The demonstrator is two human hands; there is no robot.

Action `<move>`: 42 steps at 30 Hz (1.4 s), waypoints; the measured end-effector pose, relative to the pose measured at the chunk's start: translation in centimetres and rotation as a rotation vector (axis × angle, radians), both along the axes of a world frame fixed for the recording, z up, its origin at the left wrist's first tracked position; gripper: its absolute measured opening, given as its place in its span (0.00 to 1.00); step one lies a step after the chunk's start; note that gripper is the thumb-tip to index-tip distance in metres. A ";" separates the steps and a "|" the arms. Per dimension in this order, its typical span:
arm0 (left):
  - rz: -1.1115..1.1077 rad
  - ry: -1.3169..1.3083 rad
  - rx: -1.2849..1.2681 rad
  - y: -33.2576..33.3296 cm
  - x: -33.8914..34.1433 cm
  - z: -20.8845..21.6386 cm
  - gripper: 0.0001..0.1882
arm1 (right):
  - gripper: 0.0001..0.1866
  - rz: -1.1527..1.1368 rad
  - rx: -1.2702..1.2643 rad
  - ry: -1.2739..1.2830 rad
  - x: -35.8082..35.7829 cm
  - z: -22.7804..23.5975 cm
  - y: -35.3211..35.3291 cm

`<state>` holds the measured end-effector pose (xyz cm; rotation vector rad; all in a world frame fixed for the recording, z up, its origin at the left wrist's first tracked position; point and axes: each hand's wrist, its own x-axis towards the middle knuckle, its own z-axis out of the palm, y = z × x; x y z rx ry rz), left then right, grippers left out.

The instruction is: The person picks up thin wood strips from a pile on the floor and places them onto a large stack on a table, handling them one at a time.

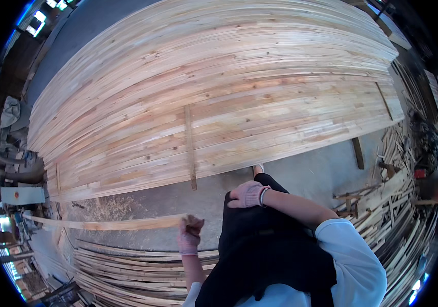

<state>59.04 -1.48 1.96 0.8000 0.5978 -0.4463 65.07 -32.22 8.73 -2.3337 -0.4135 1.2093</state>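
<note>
My left hand (190, 236), in a pinkish knit glove, is closed around the near end of a long, narrow wooden board (116, 224). The board stretches away to the left, its far end close to a machine. My right hand (249, 195) wears a similar glove and lies on my dark-clothed thigh, thumb apart from the fingers, holding nothing. A band circles the right wrist. In front of me spreads a wide stack of long pale boards (229, 92), with a thin wooden strip (189, 148) laid across its near part.
Long loose strips (142, 263) lie in a heap at lower left, and scrap wood (382, 199) is piled on the right. Sawdust (109, 209) covers part of the concrete floor (321, 158). A machine with a pale panel (23, 195) and thick hoses stands at far left.
</note>
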 end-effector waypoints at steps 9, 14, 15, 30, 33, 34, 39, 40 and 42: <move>0.880 0.221 0.031 -1.2 5.7 2.4 0.21 | 0.28 -0.176 -0.162 0.141 6.1 -10.7 -11.8; 0.566 0.347 -0.049 -9.5 6.7 -0.6 0.27 | 0.27 -0.318 -0.240 -0.035 11.4 -24.7 -19.7; 0.573 0.431 -0.061 -11.5 6.6 -0.9 0.26 | 0.27 -0.343 -0.297 -0.001 14.6 -22.3 -20.9; 0.563 0.733 0.126 -18.8 3.1 2.1 0.23 | 0.13 -0.151 -0.908 -0.561 40.7 -30.6 -34.8; 0.516 0.752 0.160 -20.0 4.7 2.2 0.21 | 0.07 -0.144 -0.734 -0.621 41.3 -28.9 -35.7; 0.511 0.730 0.119 -19.8 5.0 1.8 0.20 | 0.08 -0.089 -0.677 -0.586 40.3 -29.1 -36.5; 0.465 0.585 -0.108 -19.1 8.1 1.0 0.17 | 0.13 -0.022 -0.444 -0.226 33.0 -22.5 -33.9; 0.472 0.603 -0.089 -19.3 9.3 1.6 0.17 | 0.13 0.116 -0.456 -0.134 31.0 -22.4 -32.9; 0.459 0.513 -0.125 -18.4 8.5 1.0 0.17 | 0.16 0.109 -0.334 0.002 26.0 -21.8 -30.3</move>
